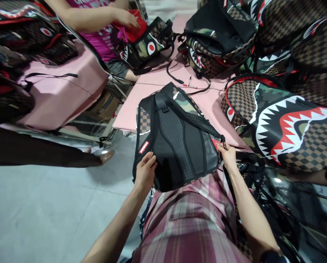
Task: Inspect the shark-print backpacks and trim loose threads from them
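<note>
The sling backpack (177, 140) lies back panel up across the near edge of the worktop (149, 84), close to its near left corner, with its peaked top on the surface and its wide lower end out over your lap, against your plaid shirt (191, 215). Your left hand (146, 171) grips the lower left side, fingers curled over the rim just below the red-and-white label (143, 147); if that hold loosened, the overhanging end could sag and drag the top off the near edge. Your right hand (228, 155) pinches the lower end of the shoulder strap (199, 124) at the bag's right corner, beside a red tab (215, 144). A hard pull there could skew the bag or twist the strap, because the grip is only at the fingertips. Toward the middle of the worktop, a loose black cord (170, 75) could snag the bag's top if you slid it inward. To your right, a shark-mouth backpack (284, 124) bulges past the near edge, so a swing of your right elbow might knock it. Nearer the far edge, an overturned backpack (220, 33) also narrows your room.
</note>
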### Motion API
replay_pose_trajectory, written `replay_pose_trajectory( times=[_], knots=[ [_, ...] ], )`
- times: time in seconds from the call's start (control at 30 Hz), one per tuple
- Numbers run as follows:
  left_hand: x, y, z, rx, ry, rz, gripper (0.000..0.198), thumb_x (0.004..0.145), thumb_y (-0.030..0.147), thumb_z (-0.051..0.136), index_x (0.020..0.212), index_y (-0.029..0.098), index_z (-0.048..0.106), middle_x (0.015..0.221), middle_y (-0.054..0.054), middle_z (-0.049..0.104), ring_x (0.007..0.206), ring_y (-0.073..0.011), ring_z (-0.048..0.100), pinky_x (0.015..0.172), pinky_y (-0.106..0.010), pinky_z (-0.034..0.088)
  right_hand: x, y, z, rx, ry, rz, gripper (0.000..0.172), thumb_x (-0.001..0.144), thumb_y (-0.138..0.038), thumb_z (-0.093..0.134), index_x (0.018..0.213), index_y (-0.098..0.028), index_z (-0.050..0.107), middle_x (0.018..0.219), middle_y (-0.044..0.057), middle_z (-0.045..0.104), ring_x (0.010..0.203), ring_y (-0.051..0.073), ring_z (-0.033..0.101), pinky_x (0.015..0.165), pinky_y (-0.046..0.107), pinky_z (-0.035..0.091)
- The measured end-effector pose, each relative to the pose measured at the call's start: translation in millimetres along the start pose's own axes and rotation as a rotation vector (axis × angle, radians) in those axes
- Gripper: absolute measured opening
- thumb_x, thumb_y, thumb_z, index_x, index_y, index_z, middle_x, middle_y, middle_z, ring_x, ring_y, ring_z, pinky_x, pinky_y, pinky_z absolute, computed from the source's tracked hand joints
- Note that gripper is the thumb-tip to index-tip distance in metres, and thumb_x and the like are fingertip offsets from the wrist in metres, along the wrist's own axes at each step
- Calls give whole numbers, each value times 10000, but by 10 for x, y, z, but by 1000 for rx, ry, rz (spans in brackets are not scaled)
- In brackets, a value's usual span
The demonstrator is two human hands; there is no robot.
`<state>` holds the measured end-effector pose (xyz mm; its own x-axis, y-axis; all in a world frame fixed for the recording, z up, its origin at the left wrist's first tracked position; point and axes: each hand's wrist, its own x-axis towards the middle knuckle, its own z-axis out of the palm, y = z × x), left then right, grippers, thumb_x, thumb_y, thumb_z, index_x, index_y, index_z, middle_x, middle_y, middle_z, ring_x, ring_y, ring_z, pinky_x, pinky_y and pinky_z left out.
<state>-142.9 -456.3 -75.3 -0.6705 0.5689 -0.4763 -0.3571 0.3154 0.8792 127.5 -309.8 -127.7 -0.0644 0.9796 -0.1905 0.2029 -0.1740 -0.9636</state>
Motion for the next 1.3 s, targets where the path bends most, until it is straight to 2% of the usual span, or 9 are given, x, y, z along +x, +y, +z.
replay_pose_trajectory(
  times=[0.3, 0.4, 0.53, 0.63, 0.73, 0.83, 1.0, 1.17, 1.3],
  knots=[
    [329, 284, -92, 23, -300, -235, 82, 780, 214, 463, 791, 186, 539, 651, 6, 545, 578, -86, 529, 556, -200, 434, 71, -15, -91, 126, -67, 105, 279, 608, -411, 680, 593, -150, 581, 535, -3, 548, 514, 125, 495, 518, 261, 411],
    [134, 231, -79, -28, -297, -276, 83, 781, 241, 495, 769, 181, 551, 684, 1, 579, 629, -94, 560, 632, -225, 462, 54, 6, -89, 126, -26, 100, 264, 607, -399, 673, 646, -143, 618, 582, 9, 588, 562, 143, 532, 546, 270, 429],
    [-374, -28, -80, -59, -449, -436, 164, 649, 198, 694, 777, 156, 600, 760, -13, 608, 681, -107, 583, 675, -251, 469, 56, 84, -129, 124, 43, 84, 252, 576, -367, 683, 684, -142, 647, 688, 31, 641, 654, 174, 575, 622, 300, 457],
    [-476, -117, -61, -41, -518, -565, 211, 582, 212, 764, 631, 122, 580, 688, -43, 607, 645, -130, 589, 653, -277, 467, 83, 142, -157, 95, 108, 72, 257, 542, -342, 711, 699, -143, 667, 739, 49, 662, 717, 204, 603, 689, 338, 475],
    [-283, -41, -21, -70, -366, -372, 228, 583, 231, 758, 558, 125, 558, 640, -45, 606, 608, -124, 570, 650, -269, 458, 92, 164, -150, 58, 106, 48, 246, 547, -325, 712, 708, -142, 679, 771, 65, 676, 768, 226, 619, 744, 367, 482],
    [-45, 78, 38, -204, -312, -151, 243, 623, 210, 710, 852, 164, 647, 912, -50, 654, 780, -132, 591, 708, -232, 448, 61, 164, -105, 6, 49, 54, 248, 567, -336, 701, 721, -143, 679, 776, 70, 683, 799, 238, 627, 793, 391, 477],
    [145, 203, 94, -370, -321, -165, 589, 627, 241, 665, 1187, 327, 502, 1228, 28, 547, 913, -144, 585, 671, -216, 458, -2, 186, -25, -37, 96, 53, 288, 558, -355, 685, 750, -141, 671, 804, 76, 684, 847, 262, 619, 868, 431, 440],
    [25, 199, 5, -371, -475, -192, 570, 644, 308, 667, 1190, 262, 509, 1127, -33, 604, 908, -178, 593, 697, -238, 461, -203, 232, -211, -224, 121, 83, 320, 613, -442, 651, 766, -162, 659, 775, 65, 681, 824, 281, 609, 825, 414, 444],
    [-33, 161, -91, -120, -555, -283, 579, 610, 322, 709, 1141, 192, 519, 1044, -73, 628, 899, -204, 595, 749, -283, 457, -495, 218, -430, -279, 107, 173, 413, 575, -511, 669, 788, -158, 663, 818, 79, 682, 853, 298, 603, 782, 380, 461]
  ],
)
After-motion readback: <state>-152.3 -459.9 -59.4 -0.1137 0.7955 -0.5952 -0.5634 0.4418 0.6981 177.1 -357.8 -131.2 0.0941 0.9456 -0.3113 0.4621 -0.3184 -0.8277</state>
